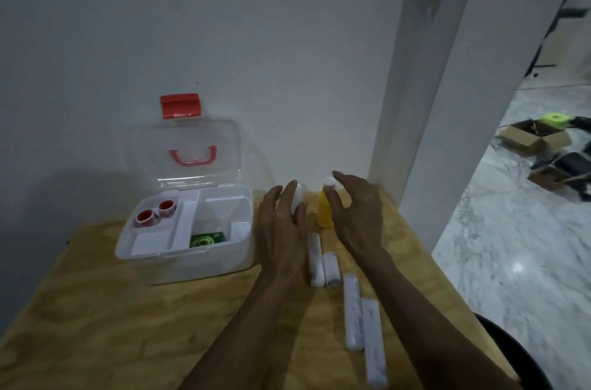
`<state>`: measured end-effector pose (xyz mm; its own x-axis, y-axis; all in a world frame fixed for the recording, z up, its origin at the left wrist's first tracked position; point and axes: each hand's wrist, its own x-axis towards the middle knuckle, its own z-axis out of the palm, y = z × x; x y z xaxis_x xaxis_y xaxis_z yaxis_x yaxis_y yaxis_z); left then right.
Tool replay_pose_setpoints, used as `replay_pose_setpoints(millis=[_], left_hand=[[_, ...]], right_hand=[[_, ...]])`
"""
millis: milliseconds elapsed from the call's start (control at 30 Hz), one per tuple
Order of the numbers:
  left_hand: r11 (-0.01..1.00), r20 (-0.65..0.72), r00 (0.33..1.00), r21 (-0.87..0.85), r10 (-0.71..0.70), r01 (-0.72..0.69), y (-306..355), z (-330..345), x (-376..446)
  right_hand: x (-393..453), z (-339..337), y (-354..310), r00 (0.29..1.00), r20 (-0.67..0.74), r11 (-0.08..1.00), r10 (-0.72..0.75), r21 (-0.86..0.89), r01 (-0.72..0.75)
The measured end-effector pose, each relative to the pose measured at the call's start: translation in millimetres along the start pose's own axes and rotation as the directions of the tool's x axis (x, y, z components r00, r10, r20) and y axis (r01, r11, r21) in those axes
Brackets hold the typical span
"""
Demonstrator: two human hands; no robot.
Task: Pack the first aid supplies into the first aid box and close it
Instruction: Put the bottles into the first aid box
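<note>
The white first aid box stands open on the wooden table, its clear lid with red latch leaning on the wall. Two red tape rolls lie in its tray and a green packet lies in the bottom. My left hand is open, fingers spread beside a white bottle. My right hand is open, fingers around but apart from a yellow bottle with a white cap. Several white wrapped bandage rolls lie to the right of the box.
A white wall runs behind the table and a white pillar stands at its right end. Cardboard boxes sit on the marble floor to the right. A dark round seat shows at the lower right.
</note>
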<state>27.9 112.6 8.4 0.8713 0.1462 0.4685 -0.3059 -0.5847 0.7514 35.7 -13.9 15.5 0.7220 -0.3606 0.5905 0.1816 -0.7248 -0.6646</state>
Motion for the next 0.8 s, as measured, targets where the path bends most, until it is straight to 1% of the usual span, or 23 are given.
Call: replay_pose_setpoints(millis=[100,267,400,800], left_hand=[[1.000,-0.022,1.000,0.019,-0.014,0.015,-7.2,10.1,4.9],[0.998,-0.087,0.995,0.040,0.047,-0.044,-11.7,11.9,5.3],[0.999,-0.100,0.994,0.002,0.054,-0.054,-11.8,13.3,5.7],[0.995,-0.143,0.987,-0.051,0.079,-0.087,-6.9,15.5,11.3]], right_hand=[[-1.4,9.4,10.2,0.999,-0.030,0.999,-0.025,-0.030,0.025],[-3.6,19.1,24.0,0.989,-0.078,0.987,-0.125,-0.111,0.116],[-3.7,23.6,28.5,0.980,-0.110,0.984,-0.164,-0.087,0.155],[5.9,30.0,30.1,0.969,-0.111,0.975,-0.220,-0.005,0.221]])
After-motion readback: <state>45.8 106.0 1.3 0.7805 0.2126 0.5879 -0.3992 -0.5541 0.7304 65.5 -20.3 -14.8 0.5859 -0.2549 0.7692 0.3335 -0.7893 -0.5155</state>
